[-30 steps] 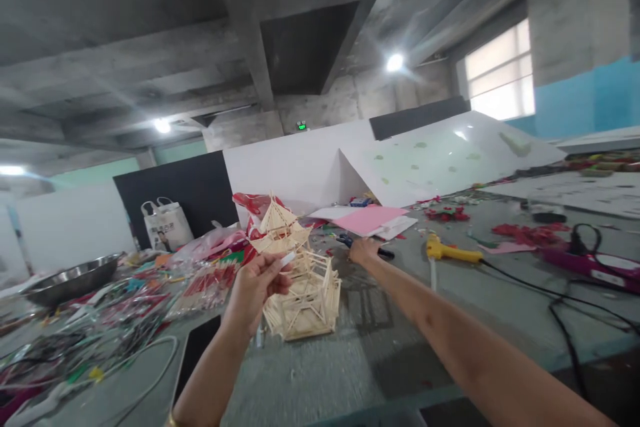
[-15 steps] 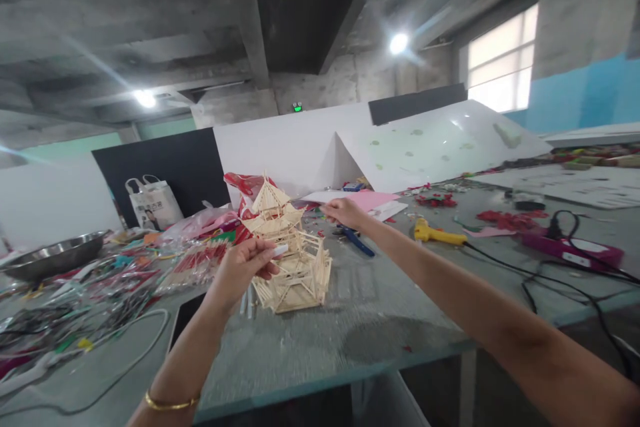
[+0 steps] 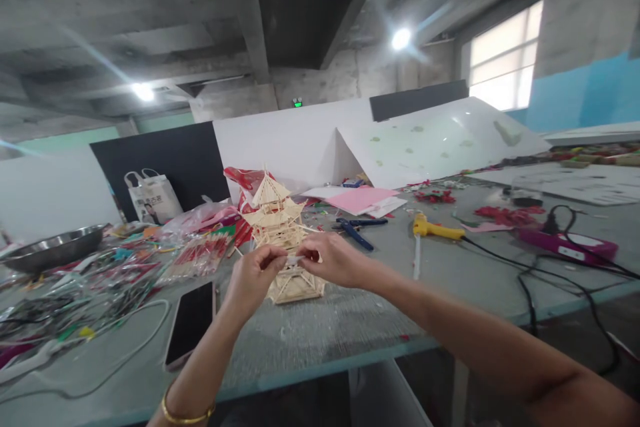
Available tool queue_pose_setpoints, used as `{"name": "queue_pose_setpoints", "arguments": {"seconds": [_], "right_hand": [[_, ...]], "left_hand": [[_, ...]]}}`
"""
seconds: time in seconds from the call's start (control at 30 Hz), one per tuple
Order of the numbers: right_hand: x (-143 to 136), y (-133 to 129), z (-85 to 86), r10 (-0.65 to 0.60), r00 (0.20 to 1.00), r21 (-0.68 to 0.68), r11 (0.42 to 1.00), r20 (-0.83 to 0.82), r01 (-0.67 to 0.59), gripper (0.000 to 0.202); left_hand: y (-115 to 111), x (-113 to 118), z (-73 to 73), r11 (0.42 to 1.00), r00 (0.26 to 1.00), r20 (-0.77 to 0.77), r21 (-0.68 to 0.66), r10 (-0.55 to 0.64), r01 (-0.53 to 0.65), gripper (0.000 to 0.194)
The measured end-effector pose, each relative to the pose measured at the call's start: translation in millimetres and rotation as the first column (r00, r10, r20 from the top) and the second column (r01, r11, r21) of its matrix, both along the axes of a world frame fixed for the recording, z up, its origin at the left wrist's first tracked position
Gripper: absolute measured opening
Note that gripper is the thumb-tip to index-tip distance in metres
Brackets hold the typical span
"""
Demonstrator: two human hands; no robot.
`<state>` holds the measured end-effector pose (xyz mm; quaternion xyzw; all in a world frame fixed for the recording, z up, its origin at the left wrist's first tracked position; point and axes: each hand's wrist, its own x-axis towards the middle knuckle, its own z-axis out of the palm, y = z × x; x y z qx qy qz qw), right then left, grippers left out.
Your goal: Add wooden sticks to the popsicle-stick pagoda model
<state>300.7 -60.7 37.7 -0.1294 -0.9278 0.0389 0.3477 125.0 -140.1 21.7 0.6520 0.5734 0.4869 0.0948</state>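
A small tower built of pale wooden sticks (image 3: pixel 277 213) stands on the grey table (image 3: pixel 360 320). In front of its lower part, my left hand (image 3: pixel 255 275) and my right hand (image 3: pixel 333 258) meet. Both pinch a small white stick piece (image 3: pixel 294 259) between their fingertips. A gold bangle sits on my left wrist.
A phone (image 3: pixel 191 322) lies left of the tower, beside white cable and a litter of red and green craft bits. Blue pliers (image 3: pixel 360 233), a yellow glue gun (image 3: pixel 436 229), pink paper (image 3: pixel 361 199), a purple tool (image 3: pixel 567 245) with black cords and a steel bowl (image 3: pixel 53 248) lie around.
My right hand has pulled back from the far side of the table, leaving the blue pliers there, and joined my left hand at the white piece. The view tipped down slightly.
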Motion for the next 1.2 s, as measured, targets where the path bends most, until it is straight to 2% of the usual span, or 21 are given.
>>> {"name": "queue_pose_setpoints", "arguments": {"seconds": [0.07,0.13,0.27,0.4,0.6,0.77,0.93,1.07,1.2], "right_hand": [[-1.0,3.5,-6.3,0.014,0.999,-0.039,0.999,-0.035,-0.016,0.011],[-1.6,5.4,-11.1,0.043,0.998,-0.087,0.995,-0.050,-0.047,0.012],[-4.8,6.4,-15.3,0.025,1.000,-0.146,0.989,-0.007,-0.025,0.011],[-9.1,8.2,-18.6,-0.028,1.000,-0.101,0.995,-0.003,0.027,0.007],[-12.9,14.1,-29.3,-0.125,0.988,-0.019,0.992,-0.091,0.124,0.005],[-17.9,18.0,-38.3,-0.130,0.985,-0.067,0.990,-0.114,0.123,0.009],[-23.4,20.6,-45.0,-0.136,0.985,-0.065,0.989,-0.107,0.130,0.010],[-25.2,21.6,-47.4,-0.168,0.983,-0.062,0.985,-0.078,0.164,0.012],[-25.5,21.8,-47.2,-0.177,0.983,-0.065,0.983,-0.056,0.174,0.012]], "left_hand": [[-3.2,-8.6,0.6,0.995,0.994,-0.063,0.050,0.091,-0.088,0.021],[-6.2,-16.1,3.2,0.991,0.987,-0.102,0.066,0.125,-0.119,0.021],[-5.1,-20.0,8.7,0.998,0.974,-0.219,0.031,0.053,-0.047,0.020],[5.5,-16.1,9.2,0.999,0.945,-0.323,-0.034,-0.051,0.042,0.018],[19.4,-19.3,11.0,0.970,0.942,-0.252,-0.154,-0.222,0.188,0.018],[23.6,-21.2,15.2,0.950,0.938,-0.230,-0.233,-0.261,0.208,0.021],[31.6,-26.4,10.6,0.904,0.935,-0.138,-0.337,-0.326,0.265,0.029],[38.1,-30.6,7.6,0.880,0.920,-0.118,-0.359,-0.375,0.312,0.028],[42.9,-31.2,6.5,0.886,0.920,-0.137,-0.353,-0.367,0.301,0.029]]}}
